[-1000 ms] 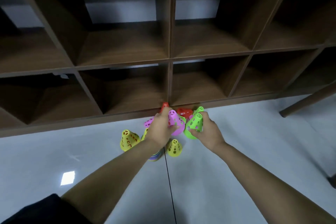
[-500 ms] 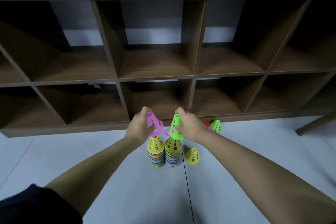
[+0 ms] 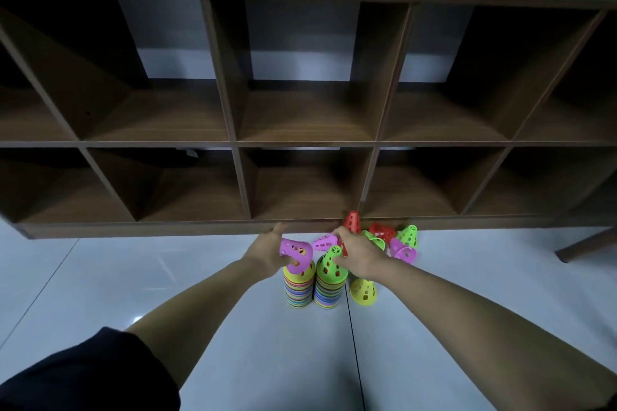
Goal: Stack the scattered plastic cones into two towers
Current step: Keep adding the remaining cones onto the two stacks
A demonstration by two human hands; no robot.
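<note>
Two towers of striped, many-coloured cones stand side by side on the floor, the left tower (image 3: 298,292) and the right tower (image 3: 328,297). My left hand (image 3: 267,252) holds a pink cone (image 3: 296,255), tilted just over the left tower's yellow top. My right hand (image 3: 360,255) pinches the tip of a green cone (image 3: 330,269) that sits on the right tower. Loose cones lie behind and to the right: a yellow cone (image 3: 363,292), a pink cone on its side (image 3: 324,242), an upright red cone (image 3: 352,220), a fallen red cone (image 3: 382,232), a green cone (image 3: 409,237) and another pink cone (image 3: 403,252).
A low wooden cubby shelf (image 3: 300,143) with open compartments runs along the wall right behind the cones. A wooden leg (image 3: 584,248) slants onto the pale tiled floor (image 3: 200,277) at the right.
Both hands came down with their cones. The green cone now sits on the right tower and the pink one is tilted against the left tower's top. The view has tipped slightly downward.
</note>
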